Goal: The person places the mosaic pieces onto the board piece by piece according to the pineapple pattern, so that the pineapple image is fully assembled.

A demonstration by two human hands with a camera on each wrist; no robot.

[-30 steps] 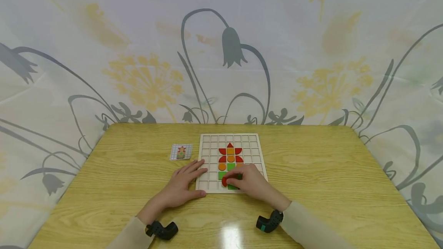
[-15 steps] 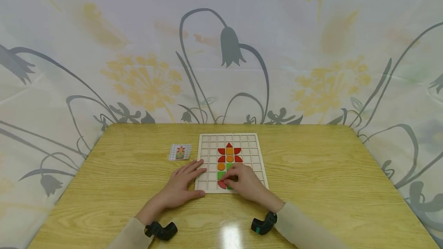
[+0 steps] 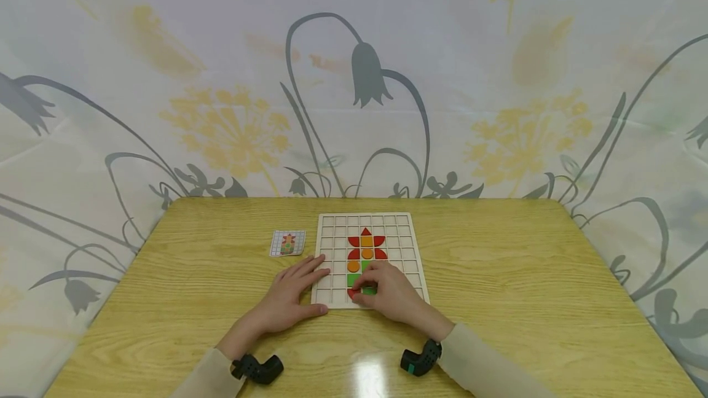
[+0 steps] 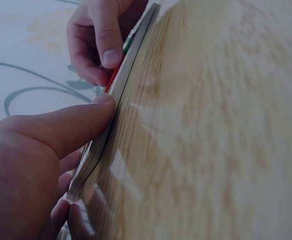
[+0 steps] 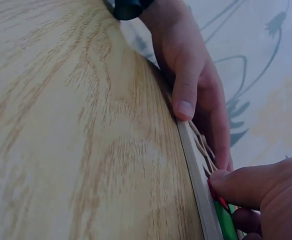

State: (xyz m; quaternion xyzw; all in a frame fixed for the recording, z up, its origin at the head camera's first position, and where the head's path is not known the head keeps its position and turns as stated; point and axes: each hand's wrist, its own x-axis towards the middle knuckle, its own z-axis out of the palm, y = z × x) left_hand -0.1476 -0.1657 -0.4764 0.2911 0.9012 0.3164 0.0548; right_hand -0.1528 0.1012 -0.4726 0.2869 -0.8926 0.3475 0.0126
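A white grid board (image 3: 393, 221) lies on the table, bearing red, orange and green flat pieces near its middle. My right hand (image 3: 395, 293) pinches a red quarter-circle piece (image 3: 351, 293) at a cell of the front row, thumb and fingers curled about it. Part of that piece is hidden by the fingertips. Beside it are a green square (image 3: 354, 279) and an orange circle (image 3: 353, 266). My left hand (image 3: 287, 300) rests at the board's left side, fingers extended onto the frame. Its thumb (image 4: 86, 122) touches the front edge in the left wrist view.
A small pattern card (image 3: 287, 243) lies left of the board. The wooden table (image 3: 514, 263) extends to both sides, and a flower-printed curtain (image 3: 238, 48) hangs behind it. Each wrist wears a black camera.
The red quarter-circle has gone from tilted to lying at the front-row cell. My right hand has moved slightly left, and its thumb has shifted over the piece. The left hand stays at the board.
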